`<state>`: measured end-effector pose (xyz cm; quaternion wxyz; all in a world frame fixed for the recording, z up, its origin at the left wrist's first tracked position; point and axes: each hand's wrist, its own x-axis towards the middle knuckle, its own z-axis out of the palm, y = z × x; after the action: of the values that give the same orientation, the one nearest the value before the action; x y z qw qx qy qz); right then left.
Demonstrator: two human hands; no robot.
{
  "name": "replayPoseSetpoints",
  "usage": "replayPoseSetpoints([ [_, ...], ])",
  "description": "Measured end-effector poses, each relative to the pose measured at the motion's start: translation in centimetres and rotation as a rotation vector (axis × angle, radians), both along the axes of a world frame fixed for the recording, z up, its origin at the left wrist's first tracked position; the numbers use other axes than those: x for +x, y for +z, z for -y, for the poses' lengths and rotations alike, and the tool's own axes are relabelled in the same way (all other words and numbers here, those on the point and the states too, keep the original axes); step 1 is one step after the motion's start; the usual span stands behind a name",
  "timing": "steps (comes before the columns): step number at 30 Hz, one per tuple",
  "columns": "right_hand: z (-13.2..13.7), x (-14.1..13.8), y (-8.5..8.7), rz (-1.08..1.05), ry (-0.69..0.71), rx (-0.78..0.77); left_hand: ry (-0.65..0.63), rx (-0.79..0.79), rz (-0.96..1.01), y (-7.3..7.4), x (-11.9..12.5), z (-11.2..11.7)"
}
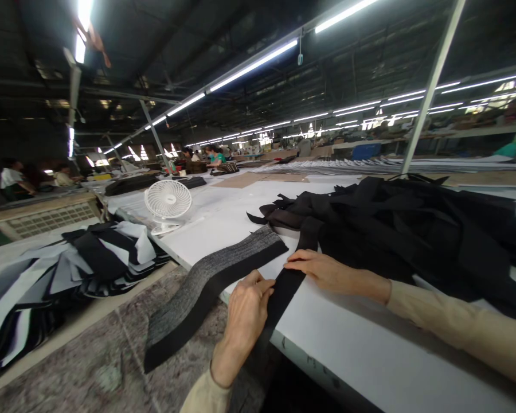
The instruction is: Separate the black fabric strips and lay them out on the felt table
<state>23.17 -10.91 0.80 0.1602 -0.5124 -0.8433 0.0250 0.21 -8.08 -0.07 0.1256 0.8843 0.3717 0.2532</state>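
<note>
A long black fabric strip (pixel 286 289) runs from the dark heap across the white table and hangs over its near edge. My left hand (pixel 247 312) is closed on the strip's left side near that edge, thumb and fingers pinched together. Farther up, my right hand (pixel 327 271) pinches the same strip with its fingertips, palm down. Left of my hands, a neat stack of black strips (pixel 215 275) droops over the table edge, its many layers showing grey along one side. To the right lies a large tangled heap of black strips (pixel 395 223).
A white fan (pixel 167 199) stands at the table's left edge. Beyond a gap over the stained floor (pixel 112 350), black, grey and white fabric pieces (pixel 98 252) are piled on a lower surface. A slanting pole (pixel 432 86) rises behind the heap. Several people are in the distance.
</note>
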Motion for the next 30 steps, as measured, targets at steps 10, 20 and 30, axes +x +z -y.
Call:
replayPoseSetpoints([
  [10, 0.9, -0.7, 1.5, 0.053, 0.041, 0.109, 0.007, 0.222, -0.153, -0.2, 0.9, 0.2],
  [20, 0.2, -0.2, -0.4, -0.083, -0.022, 0.021, -0.015, -0.048, -0.003, 0.5, 1.5, -1.0],
  [30, 0.6, -0.4, 0.6, 0.112, 0.083, 0.038, -0.008, 0.148, -0.03, -0.6, -0.7, 0.5],
])
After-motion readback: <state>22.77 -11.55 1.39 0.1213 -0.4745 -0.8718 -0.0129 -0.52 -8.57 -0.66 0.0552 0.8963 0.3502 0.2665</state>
